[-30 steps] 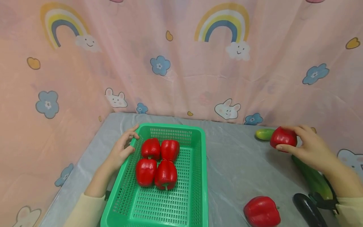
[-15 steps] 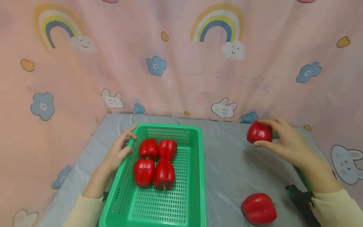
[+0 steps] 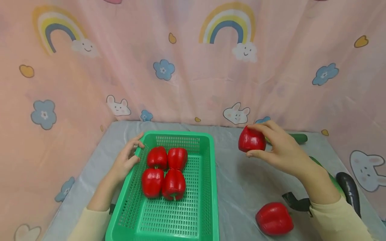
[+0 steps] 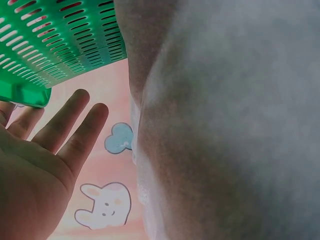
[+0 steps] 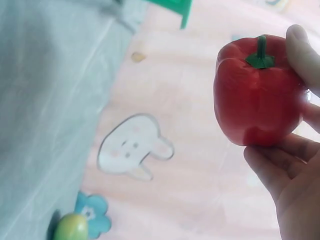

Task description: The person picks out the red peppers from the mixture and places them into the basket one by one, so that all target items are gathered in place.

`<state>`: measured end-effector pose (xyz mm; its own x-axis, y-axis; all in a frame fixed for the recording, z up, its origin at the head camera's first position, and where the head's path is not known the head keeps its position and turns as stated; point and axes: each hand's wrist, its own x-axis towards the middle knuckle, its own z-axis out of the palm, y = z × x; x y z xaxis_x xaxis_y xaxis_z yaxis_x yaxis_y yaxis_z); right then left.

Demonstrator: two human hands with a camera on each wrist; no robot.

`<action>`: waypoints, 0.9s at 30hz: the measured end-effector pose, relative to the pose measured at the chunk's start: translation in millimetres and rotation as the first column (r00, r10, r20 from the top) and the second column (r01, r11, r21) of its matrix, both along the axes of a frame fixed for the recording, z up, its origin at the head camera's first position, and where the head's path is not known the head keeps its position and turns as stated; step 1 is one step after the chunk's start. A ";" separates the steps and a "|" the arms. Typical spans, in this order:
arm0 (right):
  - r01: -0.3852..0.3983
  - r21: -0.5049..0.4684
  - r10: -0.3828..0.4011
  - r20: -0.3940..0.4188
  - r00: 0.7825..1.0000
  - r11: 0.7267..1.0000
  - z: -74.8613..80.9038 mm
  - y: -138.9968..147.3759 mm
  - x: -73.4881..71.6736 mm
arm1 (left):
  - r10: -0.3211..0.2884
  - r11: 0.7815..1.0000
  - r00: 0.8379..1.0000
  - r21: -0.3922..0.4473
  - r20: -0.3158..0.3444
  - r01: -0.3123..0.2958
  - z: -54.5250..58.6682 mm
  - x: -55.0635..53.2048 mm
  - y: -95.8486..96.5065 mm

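In the head view my right hand [image 3: 280,147] grips a red bell pepper [image 3: 251,140] between thumb and fingers, raised above the grey cloth to the right of the basket. The right wrist view shows this pepper's green stem [image 5: 261,55]. My left hand [image 3: 125,160] rests at the left rim of a green perforated basket [image 3: 214,187], its fingers [image 4: 82,135] extended in the left wrist view. Several red bell peppers [image 3: 152,182] sit together inside the basket's left part. Another red bell pepper [image 3: 274,218] lies on the cloth at the lower right.
Behind my right forearm lie a dark green cucumber-like vegetable [image 3: 299,138], a long green vegetable [image 3: 336,184] and a dark eggplant [image 3: 348,190]. A pink patterned curtain [image 3: 193,90] hangs behind the grey cloth-covered table [image 3: 232,207].
My right hand has carried the held bell pepper leftward, away from the vegetables at the right and closer to the basket. My left hand has stayed at the basket's rim.
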<state>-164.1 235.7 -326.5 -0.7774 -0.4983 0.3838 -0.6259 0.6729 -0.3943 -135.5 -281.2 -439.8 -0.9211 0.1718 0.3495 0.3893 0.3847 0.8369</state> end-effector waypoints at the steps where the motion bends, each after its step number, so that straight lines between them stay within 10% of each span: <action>1: -0.016 0.001 0.016 -0.014 1.000 1.000 0.9 -3.8 0.6 | -0.002 1.000 1.000 0.000 -0.004 0.002 0.0 -0.4 -0.4; 27: -0.271 -0.010 0.266 -0.172 0.949 0.962 15.7 -82.8 31.4 | 0.010 0.999 1.000 -0.031 0.003 -0.010 4.0 1.2 0.2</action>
